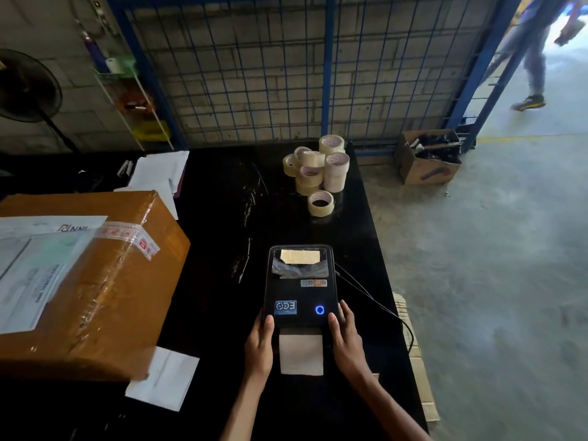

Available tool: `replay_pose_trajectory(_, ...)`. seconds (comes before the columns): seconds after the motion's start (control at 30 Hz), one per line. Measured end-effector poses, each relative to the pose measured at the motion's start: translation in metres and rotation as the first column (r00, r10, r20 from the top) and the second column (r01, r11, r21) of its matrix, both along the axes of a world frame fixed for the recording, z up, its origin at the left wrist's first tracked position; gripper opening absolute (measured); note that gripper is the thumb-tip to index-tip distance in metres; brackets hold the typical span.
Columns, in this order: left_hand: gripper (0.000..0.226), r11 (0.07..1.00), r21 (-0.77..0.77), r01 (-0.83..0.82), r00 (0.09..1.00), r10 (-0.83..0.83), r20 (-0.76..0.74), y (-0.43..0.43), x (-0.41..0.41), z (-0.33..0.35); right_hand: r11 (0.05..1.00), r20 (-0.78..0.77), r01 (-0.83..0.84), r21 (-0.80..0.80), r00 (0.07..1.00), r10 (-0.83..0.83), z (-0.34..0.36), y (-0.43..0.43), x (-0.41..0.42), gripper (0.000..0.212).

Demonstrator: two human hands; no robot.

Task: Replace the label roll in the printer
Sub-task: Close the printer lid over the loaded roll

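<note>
A black label printer (300, 286) sits on the black table (222, 218), lid closed, with a blue ring light lit on top. A strip of white label paper (301, 354) sticks out of its front slot toward me. Through the lid window a tan roll core (300, 256) shows. My left hand (260, 343) grips the printer's front left corner, thumb on top. My right hand (346, 337) holds the front right corner, thumb on the lid and fingers down the side.
A large brown cardboard box (95, 281) with papers on it fills the left. A loose white sheet (164, 378) lies near it. Several tape rolls (318, 168) are stacked at the back. The printer cable (381, 307) trails right to the table edge. A person walks at top right.
</note>
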State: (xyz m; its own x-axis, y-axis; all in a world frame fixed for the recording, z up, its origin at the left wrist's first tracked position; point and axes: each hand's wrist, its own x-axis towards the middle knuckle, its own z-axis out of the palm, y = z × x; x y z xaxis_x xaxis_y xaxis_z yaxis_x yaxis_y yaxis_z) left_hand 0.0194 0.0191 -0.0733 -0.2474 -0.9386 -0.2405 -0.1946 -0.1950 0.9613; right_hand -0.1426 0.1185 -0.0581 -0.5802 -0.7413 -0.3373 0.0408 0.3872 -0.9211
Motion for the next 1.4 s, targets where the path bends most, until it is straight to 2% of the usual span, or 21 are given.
replay_pose_trajectory(0.27,0.063,1.000,-0.017,0.010,1.000,-0.010,-0.011,0.000,0.000,0.002,0.998,0.007,-0.055,-0.009,0.998,0.055,0.006,0.001,-0.003,0.060)
replay_pose_trajectory(0.5,0.049,1.000,-0.011,-0.006,1.000,0.006,-0.001,0.000,-0.001,-0.003,0.996,-0.036,-0.084,-0.016,0.996,0.083,0.011,0.003,-0.001,0.056)
replay_pose_trajectory(0.67,0.059,1.000,-0.013,0.002,1.000,-0.002,0.009,0.000,0.000,-0.001,0.997,-0.054,-0.081,0.003,0.995,0.081,0.014,0.003,0.000,0.056)
replay_pose_trajectory(1.4,0.047,0.992,0.126,-0.023,1.000,0.026,-0.017,-0.002,-0.001,0.010,0.996,-0.009,-0.084,0.008,0.996,0.084,0.020,0.004,0.001,0.057)
